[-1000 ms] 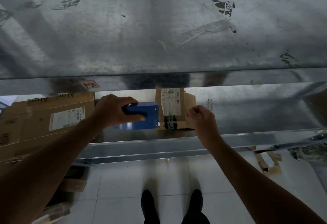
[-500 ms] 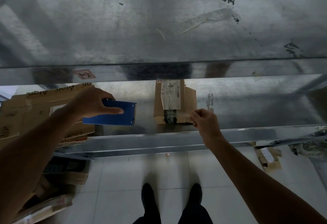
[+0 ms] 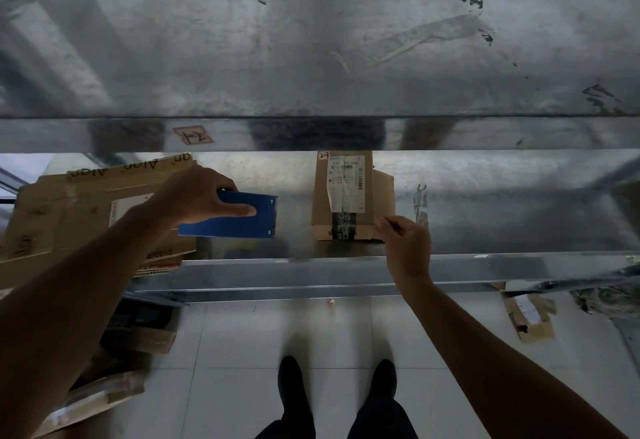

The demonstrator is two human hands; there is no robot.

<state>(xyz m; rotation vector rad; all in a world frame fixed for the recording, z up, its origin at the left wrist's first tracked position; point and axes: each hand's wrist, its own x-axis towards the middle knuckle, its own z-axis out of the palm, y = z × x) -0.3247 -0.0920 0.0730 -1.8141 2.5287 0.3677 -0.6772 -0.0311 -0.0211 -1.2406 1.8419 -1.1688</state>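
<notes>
Dim; glare on metal shelf lip (image 3: 485, 267); fisheye bend at edges; btm-left blurred

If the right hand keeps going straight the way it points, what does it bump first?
Probably the brown box on the shelf. The right hand points at its near right corner and may already touch it.
</notes>
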